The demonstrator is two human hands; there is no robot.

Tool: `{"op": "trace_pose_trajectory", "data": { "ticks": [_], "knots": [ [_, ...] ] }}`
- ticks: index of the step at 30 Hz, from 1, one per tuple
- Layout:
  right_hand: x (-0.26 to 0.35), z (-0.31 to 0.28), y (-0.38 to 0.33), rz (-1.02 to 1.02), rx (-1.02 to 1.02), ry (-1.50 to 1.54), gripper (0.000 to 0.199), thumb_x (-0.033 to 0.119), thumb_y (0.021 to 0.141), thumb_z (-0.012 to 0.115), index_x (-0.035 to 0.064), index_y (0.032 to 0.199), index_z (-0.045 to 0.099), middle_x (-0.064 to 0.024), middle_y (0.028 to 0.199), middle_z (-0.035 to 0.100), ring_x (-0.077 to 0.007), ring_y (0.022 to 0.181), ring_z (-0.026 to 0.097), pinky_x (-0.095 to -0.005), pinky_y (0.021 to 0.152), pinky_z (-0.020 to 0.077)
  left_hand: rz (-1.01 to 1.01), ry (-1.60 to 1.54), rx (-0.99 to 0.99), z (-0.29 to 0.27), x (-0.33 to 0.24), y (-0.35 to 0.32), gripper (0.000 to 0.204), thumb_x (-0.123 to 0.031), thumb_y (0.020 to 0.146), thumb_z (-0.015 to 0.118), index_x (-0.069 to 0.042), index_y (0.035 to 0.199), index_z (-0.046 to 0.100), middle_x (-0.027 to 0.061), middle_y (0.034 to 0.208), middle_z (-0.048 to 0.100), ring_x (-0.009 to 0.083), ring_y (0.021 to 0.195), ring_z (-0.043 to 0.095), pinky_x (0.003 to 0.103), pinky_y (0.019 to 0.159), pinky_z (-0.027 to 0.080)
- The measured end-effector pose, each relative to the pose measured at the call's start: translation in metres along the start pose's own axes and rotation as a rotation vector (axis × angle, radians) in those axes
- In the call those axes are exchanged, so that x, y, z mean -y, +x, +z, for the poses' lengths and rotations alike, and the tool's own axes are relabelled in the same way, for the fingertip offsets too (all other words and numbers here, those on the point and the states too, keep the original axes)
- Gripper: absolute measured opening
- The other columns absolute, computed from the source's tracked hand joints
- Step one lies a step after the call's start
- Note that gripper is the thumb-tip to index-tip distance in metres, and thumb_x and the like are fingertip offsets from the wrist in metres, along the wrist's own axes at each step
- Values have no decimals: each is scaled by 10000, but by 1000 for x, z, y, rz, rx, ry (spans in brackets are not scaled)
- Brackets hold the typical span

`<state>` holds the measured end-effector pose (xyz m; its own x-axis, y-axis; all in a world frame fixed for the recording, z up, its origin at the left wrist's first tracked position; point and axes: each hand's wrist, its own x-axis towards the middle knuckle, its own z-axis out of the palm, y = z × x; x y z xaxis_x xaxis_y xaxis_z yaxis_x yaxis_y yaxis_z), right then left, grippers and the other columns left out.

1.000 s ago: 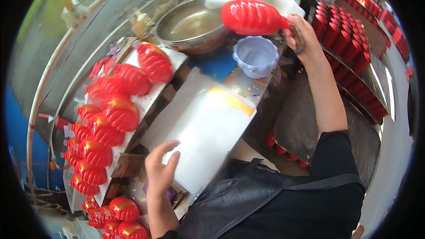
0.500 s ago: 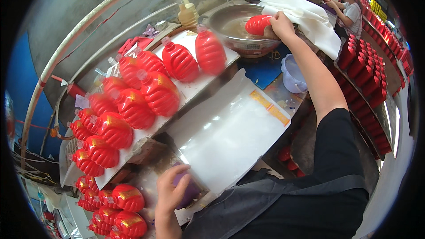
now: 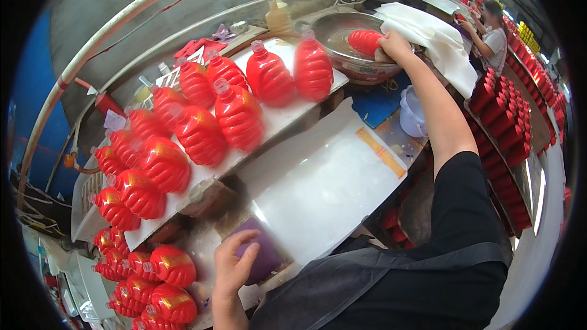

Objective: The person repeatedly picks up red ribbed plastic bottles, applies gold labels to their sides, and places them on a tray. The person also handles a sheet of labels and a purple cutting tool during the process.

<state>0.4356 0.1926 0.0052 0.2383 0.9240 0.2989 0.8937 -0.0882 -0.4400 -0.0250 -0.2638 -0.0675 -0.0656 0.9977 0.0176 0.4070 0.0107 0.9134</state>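
i have the right hand [image 3: 396,47] closed around one end of a red ribbed bottle [image 3: 365,43], whose other end points left of the hand, over the metal basin [image 3: 350,29]. a second ago i had that bottle raised in the air, on the near side of the basin; now it sits low within the basin's rim, though i can't tell whether it touches what is inside. the white cloth [image 3: 431,33] lies just right of this hand, and the pale lilac bucket [image 3: 412,113] stands nearer to me, below the forearm.

my left hand [image 3: 235,263] is empty, fingers loosely curled and thumb apart, much as it was. the purple block [image 3: 263,250] just right of it shows more fully than half a second ago. beyond that hand to the right lies the white sheet [image 3: 321,183]; beyond it to the left, the red bottles [image 3: 199,134] stand on a white board [image 3: 199,190].
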Motion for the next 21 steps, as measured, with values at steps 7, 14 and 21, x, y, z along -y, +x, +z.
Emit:
{"op": "trace_pose_trajectory", "data": {
  "ticks": [7, 14, 21],
  "knots": [
    [-38, 23, 23, 161, -112, 701, 209, 197, 897, 602, 9, 856, 684, -110, 757, 670, -212, 654, 650, -354, 626, 487, 0, -27, -56, -3, 1, -19, 270, -92, 885, 711, 11, 1134, 722, 138, 1073, 757, 237, 1004, 715, 342, 901, 544],
    [5, -54, -36, -114, -346, 375, 317, 314, 877, 654, 36, 1028, 670, -180, 944, 721, -310, 907, 701, -414, 842, 524, 83, 67, -41, -7, -5, -26, 287, -105, 847, 720, -7, 1117, 722, 153, 1073, 749, 289, 984, 712, 369, 889, 547],
    [101, -136, -165, -419, 185, 513, 169, 200, 921, 623, 33, 933, 598, -45, 797, 600, -120, 762, 584, -304, 703, 487, 394, 210, -121, 1, -29, -12, 500, -165, 789, 809, -21, 1247, 671, 188, 1316, 657, 339, 1247, 617, 418, 1053, 479]
  ]
}}
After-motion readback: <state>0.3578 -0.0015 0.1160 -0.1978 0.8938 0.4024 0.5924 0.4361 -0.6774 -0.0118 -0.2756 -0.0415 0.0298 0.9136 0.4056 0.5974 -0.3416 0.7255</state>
